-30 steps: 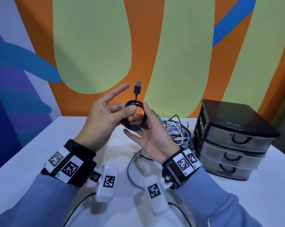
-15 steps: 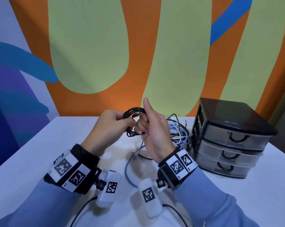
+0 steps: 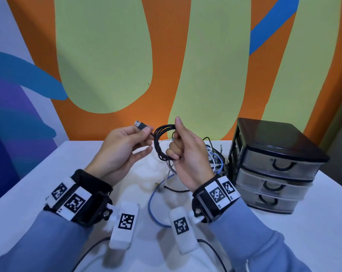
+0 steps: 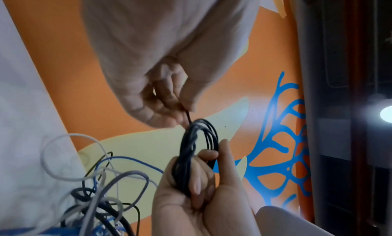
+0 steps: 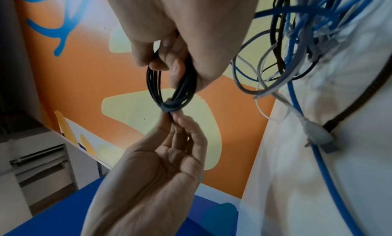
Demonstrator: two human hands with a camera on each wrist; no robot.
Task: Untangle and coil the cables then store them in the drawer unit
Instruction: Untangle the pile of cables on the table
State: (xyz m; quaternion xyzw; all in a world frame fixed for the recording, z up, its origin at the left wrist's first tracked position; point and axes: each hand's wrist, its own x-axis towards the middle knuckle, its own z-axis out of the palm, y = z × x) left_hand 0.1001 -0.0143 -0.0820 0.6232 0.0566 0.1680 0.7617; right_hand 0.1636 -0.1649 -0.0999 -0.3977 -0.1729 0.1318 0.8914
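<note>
White table (image 3: 48, 193), tangled cable pile (image 3: 215, 161) just beside 3-drawer unit (image 3: 274, 169), right rear

A black cable (image 3: 162, 142) was wound into a small coil, held up above the bench, its USB plug (image 3: 140, 125) sticking out leftward. Left of the three-drawer unit (image 3: 274, 165), drawers closed, lay tangled blue, white and black cables (image 3: 215, 160).

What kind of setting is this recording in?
Probably a staged indoor workspace, not a home: a white table against a painted mural wall, with a drawer unit and a cable tangle.
</note>
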